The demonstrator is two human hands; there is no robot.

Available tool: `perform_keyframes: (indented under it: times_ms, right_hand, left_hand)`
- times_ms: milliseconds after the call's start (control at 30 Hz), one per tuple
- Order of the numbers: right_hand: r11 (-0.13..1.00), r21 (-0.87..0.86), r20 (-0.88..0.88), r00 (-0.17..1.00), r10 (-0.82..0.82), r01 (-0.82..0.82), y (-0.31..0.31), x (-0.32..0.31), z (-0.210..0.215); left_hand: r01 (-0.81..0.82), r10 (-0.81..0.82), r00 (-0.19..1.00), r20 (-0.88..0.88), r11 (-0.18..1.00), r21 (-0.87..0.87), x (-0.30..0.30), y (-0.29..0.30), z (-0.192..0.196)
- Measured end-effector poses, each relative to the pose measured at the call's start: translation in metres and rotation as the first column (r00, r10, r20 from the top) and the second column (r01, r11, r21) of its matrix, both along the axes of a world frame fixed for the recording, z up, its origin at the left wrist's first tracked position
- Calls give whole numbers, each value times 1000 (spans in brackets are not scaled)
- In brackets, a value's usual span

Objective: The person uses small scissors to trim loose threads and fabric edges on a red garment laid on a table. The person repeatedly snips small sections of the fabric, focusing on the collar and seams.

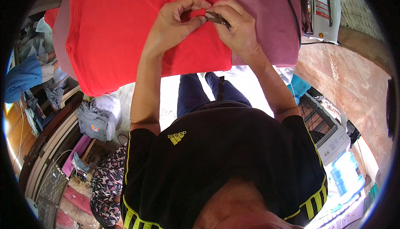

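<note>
Pink board (266, 4) (iron (327, 8) aside) bears red cloth (112, 29).

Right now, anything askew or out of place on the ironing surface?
Nothing damaged or spilled. The red garment hangs off the near edge of the pink padded board. Both hands, left and right, pinch a small dark tool at the cloth. The iron sits aside.

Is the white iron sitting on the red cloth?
No, the iron stands off to the side, beyond the pink pad, apart from the red cloth.
</note>
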State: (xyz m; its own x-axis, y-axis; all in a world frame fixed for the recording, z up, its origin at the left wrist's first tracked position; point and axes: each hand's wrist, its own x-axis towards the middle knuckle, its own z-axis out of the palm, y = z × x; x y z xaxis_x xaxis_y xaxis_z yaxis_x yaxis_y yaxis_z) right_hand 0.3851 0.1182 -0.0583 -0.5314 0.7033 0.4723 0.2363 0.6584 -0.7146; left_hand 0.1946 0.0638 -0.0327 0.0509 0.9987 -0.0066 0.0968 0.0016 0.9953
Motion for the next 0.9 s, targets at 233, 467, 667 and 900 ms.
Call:
perform_keyframes:
  times_ms: [233,467,667,900]
  right_hand:
    - [956,-290,-119,993,1,-36,6,14,10]
    - [991,-91,120,987,104,-94,7,29,6]
    - [994,-2,139,985,105,-106,10,17,8]
    - [985,-96,52,988,146,-140,12,15,7]
  left_hand:
    - [-122,119,987,-109,992,-23,5,-2,-3]
    - [-110,109,994,-26,993,-44,2,-3,-6]
    - [-88,91,995,35,992,-91,-2,-4,-6]
    - [-52,55,998,22,993,-107,-3,-5,-2]
